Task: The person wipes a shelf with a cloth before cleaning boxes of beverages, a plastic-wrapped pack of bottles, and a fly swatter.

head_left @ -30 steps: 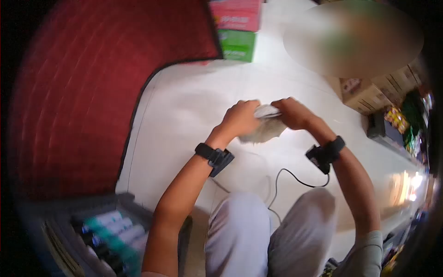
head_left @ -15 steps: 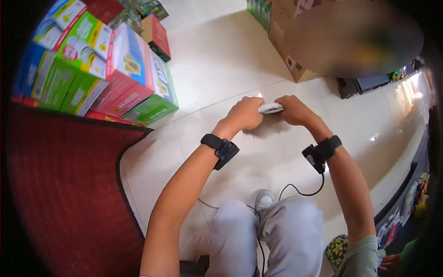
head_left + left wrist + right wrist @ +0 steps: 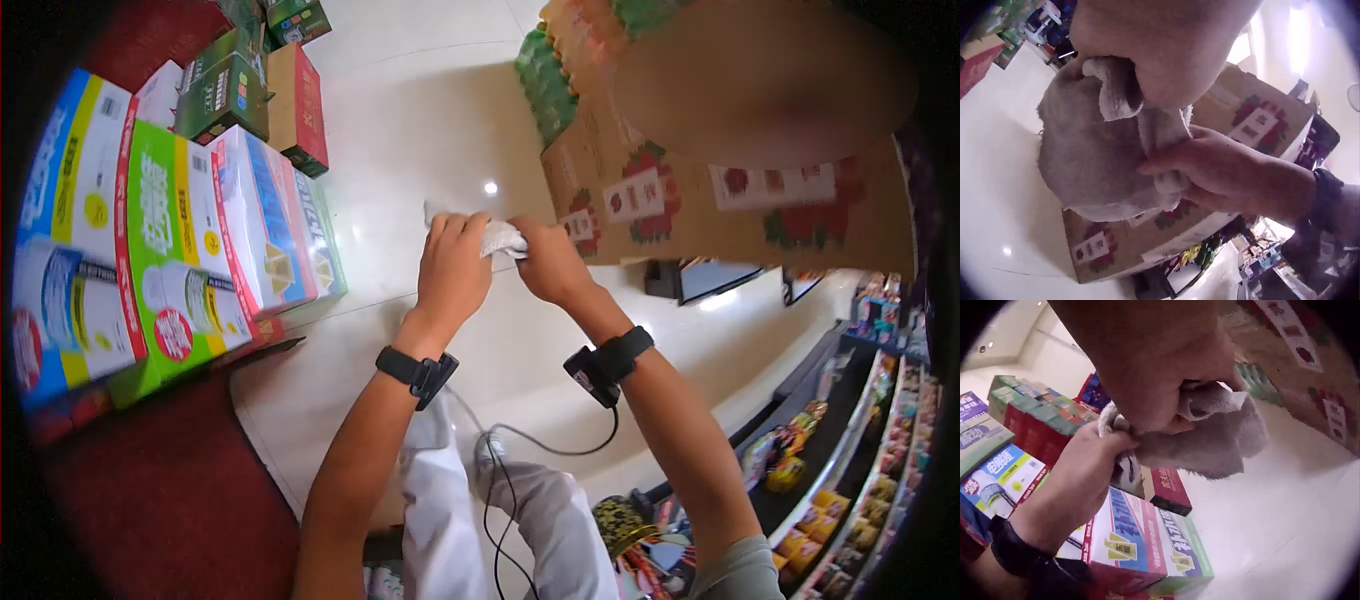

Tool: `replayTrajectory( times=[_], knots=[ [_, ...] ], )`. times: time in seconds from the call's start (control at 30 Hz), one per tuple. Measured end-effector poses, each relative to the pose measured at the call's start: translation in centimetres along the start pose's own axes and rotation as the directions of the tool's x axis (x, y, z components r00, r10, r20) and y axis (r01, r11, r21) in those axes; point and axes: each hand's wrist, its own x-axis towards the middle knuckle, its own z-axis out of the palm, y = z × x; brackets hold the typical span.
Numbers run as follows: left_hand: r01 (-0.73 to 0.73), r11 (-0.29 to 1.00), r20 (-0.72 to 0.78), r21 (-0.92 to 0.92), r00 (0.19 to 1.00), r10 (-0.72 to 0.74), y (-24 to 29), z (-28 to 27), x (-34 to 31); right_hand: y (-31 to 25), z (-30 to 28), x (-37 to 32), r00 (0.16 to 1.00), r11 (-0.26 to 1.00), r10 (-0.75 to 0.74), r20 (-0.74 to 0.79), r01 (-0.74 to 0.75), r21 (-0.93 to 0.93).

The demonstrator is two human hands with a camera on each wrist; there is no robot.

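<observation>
A greyish-white cloth [image 3: 503,240] with a frayed edge is bunched between my two hands, held up in front of me over the pale floor. My left hand [image 3: 455,265] grips one side of it and my right hand [image 3: 552,262] grips the other, a short gap apart. From the left wrist, the cloth [image 3: 1097,150] hangs as a broad flap, with a folded end poking out under the left hand. The right wrist view shows the cloth's loose part [image 3: 1210,450] below my right hand, whose fingertips are partly hidden in the folds.
Stacked colourful cartons [image 3: 180,240] stand on the left beside a dark red mat [image 3: 170,480]. Large brown cardboard boxes [image 3: 640,200] are ahead on the right. Shelves of packaged goods [image 3: 840,480] run along the right. A black cable [image 3: 560,450] hangs from the right wrist camera.
The head view has shifted, bringing the carton stacks lower on the left and the brown boxes closer on the right. Both hands keep hold of the cloth, now further left in view.
</observation>
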Motion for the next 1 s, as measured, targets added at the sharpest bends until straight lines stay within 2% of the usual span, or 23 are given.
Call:
replayTrajectory(
  times=[0.07, 0.1, 0.17, 0.2, 0.23, 0.3, 0.33, 0.4, 0.43, 0.47, 0.5, 0.57, 0.6, 0.63, 0.67, 0.73, 0.77, 0.87, 0.97, 1.0],
  knots=[
    [0.138, 0.990, 0.093, -0.020, 0.986, -0.136, -2.0, -0.1, 1.7, -0.2, -0.3, 3.0, 0.993, 0.991, 0.041, 0.111, -0.026, -0.135],
    [0.146, 0.986, 0.067, -0.081, 0.988, -0.141, -3.0, -0.1, 2.4, -0.4, -0.6, 4.1, 0.986, 0.978, 0.071, 0.148, -0.040, -0.203],
    [0.193, 0.967, 0.034, -0.164, 0.981, -0.190, -3.5, 0.3, 1.9, -2.1, -1.6, 5.2, 0.915, 0.928, 0.295, 0.273, -0.208, -0.309],
    [0.309, 0.934, 0.140, -0.179, 0.948, -0.287, -2.7, -0.5, 1.9, -2.9, -2.0, 5.2, 0.889, 0.903, 0.351, 0.293, -0.239, -0.357],
    [0.346, 0.920, 0.154, -0.182, 0.935, -0.321, -1.8, -1.3, 1.6, -4.0, -2.4, 5.2, 0.862, 0.876, 0.400, 0.310, -0.261, -0.404],
    [0.395, 0.894, 0.247, -0.212, 0.907, -0.342, 0.9, -3.7, 2.6, -7.2, -6.4, 5.4, 0.823, 0.868, 0.440, 0.359, -0.289, -0.403],
    [0.423, 0.881, 0.307, -0.211, 0.885, -0.351, 3.0, -5.2, 4.0, -8.4, -8.8, 5.2, 0.892, 0.903, 0.358, 0.276, -0.256, -0.345],
    [0.305, 0.901, 0.317, -0.309, 0.926, -0.205, 8.6, -9.1, 8.3, -11.1, -15.5, 5.3, 0.984, 0.946, 0.171, 0.042, -0.152, -0.286],
    [0.236, 0.910, 0.301, -0.342, 0.944, -0.132, 12.0, -11.6, 11.1, -13.2, -19.8, 5.0, 0.993, 0.952, 0.071, -0.099, -0.097, -0.290],
    [0.069, 0.899, 0.189, -0.432, 0.982, 0.015, 15.6, -14.1, 13.7, -16.0, -24.8, 4.4, 0.984, 0.946, 0.050, -0.168, -0.101, -0.309],
    [-0.095, 0.908, 0.095, -0.408, 0.985, 0.146, 19.0, -16.4, 15.6, -18.7, -29.5, 4.2, 0.970, 0.942, 0.017, -0.243, -0.097, -0.320],
    [-0.424, 0.826, -0.084, -0.372, 0.901, 0.425, 25.4, -19.7, 18.9, -22.5, -36.8, 1.9, 0.927, 0.879, -0.040, -0.374, -0.145, -0.455],
    [-0.505, 0.793, -0.129, -0.340, 0.861, 0.493, 28.2, -20.1, 20.3, -23.0, -38.4, 1.2, 0.879, 0.829, -0.076, -0.472, -0.208, -0.520],
    [-0.523, 0.778, -0.128, -0.348, 0.849, 0.513, 30.9, -20.0, 22.2, -23.4, -40.0, 0.5, 0.822, 0.776, -0.111, -0.558, -0.279, -0.565],
    [-0.572, 0.761, -0.126, -0.305, 0.817, 0.563, 32.8, -18.4, 24.4, -22.3, -41.5, -0.5, 0.825, 0.719, -0.021, -0.565, -0.380, -0.582],
    [-0.612, 0.742, 0.097, -0.273, 0.750, 0.654, 34.9, -14.1, 27.7, -18.4, -43.0, -1.2, 0.816, 0.764, 0.260, -0.517, -0.501, -0.406],
    [-0.665, 0.707, 0.193, -0.239, 0.681, 0.706, 35.6, -11.6, 29.1, -16.2, -43.3, -1.2, 0.789, 0.767, 0.393, -0.472, -0.564, -0.305],
    [-0.704, 0.681, 0.311, -0.203, 0.613, 0.726, 36.9, -9.3, 30.5, -13.8, -42.7, 0.0, 0.685, 0.808, 0.460, -0.564, -0.586, -0.053],
    [-0.758, 0.600, 0.407, -0.256, 0.478, 0.778, 37.5, -9.7, 34.4, -13.2, -41.1, 3.1, 0.517, 0.735, 0.505, -0.692, -0.677, 0.031],
    [-0.796, 0.527, 0.347, -0.297, 0.425, 0.836, 37.1, -9.1, 35.7, -13.6, -41.0, 4.3, 0.472, 0.697, 0.507, -0.721, -0.717, 0.021]
  ],
)
